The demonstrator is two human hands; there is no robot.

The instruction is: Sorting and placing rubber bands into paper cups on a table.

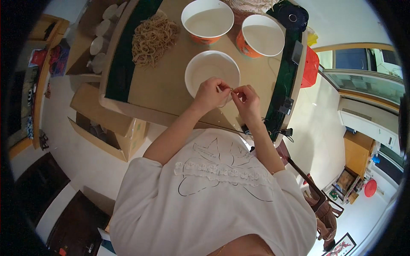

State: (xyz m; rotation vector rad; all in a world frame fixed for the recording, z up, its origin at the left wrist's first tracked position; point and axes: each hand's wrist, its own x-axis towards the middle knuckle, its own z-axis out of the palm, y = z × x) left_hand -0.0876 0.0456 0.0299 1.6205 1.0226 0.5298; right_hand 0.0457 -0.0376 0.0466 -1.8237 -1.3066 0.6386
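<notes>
My left hand [210, 94] and my right hand [246, 99] meet just over the near rim of a white bowl [200, 70] on the brown table [162, 85]. Both pinch a thin rubber band [227, 89] stretched between the fingertips. A heap of tan rubber bands [153, 39] lies at the table's far left.
Two orange-sided paper bowls [207, 19] [261, 35] stand behind the white one. A woven item [250, 5] sits at the back. A dark strip and a black device [285, 106] run along the right edge. An open cardboard box [112, 128] stands on the floor to the left.
</notes>
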